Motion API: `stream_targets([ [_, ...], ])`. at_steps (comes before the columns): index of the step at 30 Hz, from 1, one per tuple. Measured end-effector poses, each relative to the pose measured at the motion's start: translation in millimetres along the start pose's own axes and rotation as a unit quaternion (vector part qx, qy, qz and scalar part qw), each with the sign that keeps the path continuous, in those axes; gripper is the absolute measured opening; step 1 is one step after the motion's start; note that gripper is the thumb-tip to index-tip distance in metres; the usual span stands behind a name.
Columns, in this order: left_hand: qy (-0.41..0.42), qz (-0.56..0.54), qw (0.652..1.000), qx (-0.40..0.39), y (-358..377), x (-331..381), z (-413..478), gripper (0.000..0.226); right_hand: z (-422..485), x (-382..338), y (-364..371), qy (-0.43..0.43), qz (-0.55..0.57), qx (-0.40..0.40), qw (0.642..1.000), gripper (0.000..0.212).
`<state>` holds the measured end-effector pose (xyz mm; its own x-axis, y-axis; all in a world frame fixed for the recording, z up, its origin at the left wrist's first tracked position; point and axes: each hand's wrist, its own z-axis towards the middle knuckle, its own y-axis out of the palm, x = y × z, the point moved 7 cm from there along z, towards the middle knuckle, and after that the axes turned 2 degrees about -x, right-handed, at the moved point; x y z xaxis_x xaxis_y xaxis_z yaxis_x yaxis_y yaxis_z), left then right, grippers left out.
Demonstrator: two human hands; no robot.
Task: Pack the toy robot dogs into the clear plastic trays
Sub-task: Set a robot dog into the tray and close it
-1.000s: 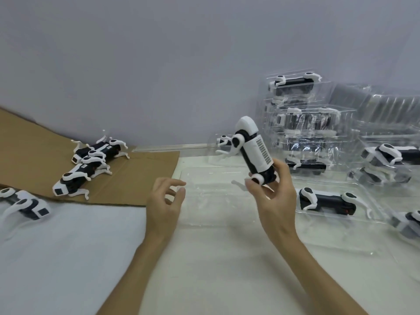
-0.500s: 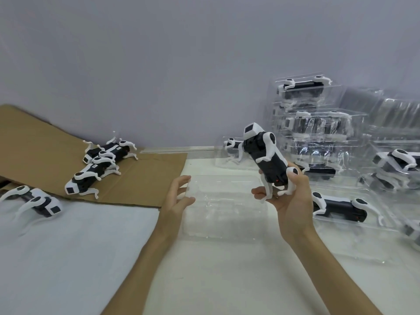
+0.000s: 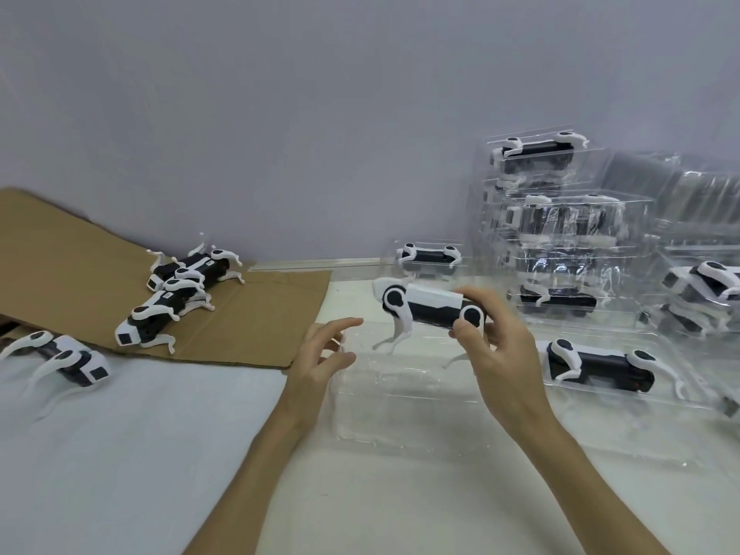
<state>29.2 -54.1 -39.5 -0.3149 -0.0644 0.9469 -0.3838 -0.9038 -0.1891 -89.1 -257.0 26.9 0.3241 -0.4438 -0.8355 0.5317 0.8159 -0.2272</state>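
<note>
Centre of the frame: the right hand (image 3: 494,346) grasps a black-and-white toy robot dog (image 3: 430,308) by its rear end, body level and legs hanging down, held in the air above an empty clear plastic tray (image 3: 404,398) lying on the white table (image 3: 400,506). The left hand (image 3: 320,354), fingers spread and holding nothing, sits at the tray's left edge. Loose dogs (image 3: 160,318) lie on cardboard (image 3: 60,274) at left; filled trays (image 3: 560,234) stand stacked at upper right.
</note>
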Motion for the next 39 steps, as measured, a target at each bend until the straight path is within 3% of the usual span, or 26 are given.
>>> stream_targets([
  [4,0.006,0.0,1.0,-0.011,2.4,-0.8,0.8,0.043,0.5,6.2,3.6,0.011,-0.082,-0.019,0.996,0.02],
  [10,0.002,-0.024,0.999,-0.025,4.8,-2.8,1.6,0.044,-4.3,10.4,16.3,0.01,-0.18,-0.074,0.981,0.039],
  [14,0.004,-0.048,0.998,-0.028,6.0,0.6,2.0,0.044,-4.3,17.8,18.7,0.045,-0.174,-0.105,0.978,0.028],
  [22,0.014,-0.062,0.998,-0.013,5.7,4.7,3.5,0.044,-1.1,22.6,18.5,0.054,-0.195,-0.111,0.973,0.032],
  [27,0.004,-0.059,0.998,-0.008,6.8,3.1,4.2,0.045,-1.9,21.9,17.4,0.048,-0.225,-0.1,0.968,0.034],
  [35,-0.019,-0.066,0.997,0.028,4.2,1.4,4.0,0.045,-3.1,30.3,16.4,0.05,-0.225,-0.063,0.971,0.019],
  [39,-0.031,-0.087,0.994,0.054,1.6,-1.3,2.3,0.035,-4.3,40.1,13.1,0.101,-0.127,-0.045,0.986,0.031],
])
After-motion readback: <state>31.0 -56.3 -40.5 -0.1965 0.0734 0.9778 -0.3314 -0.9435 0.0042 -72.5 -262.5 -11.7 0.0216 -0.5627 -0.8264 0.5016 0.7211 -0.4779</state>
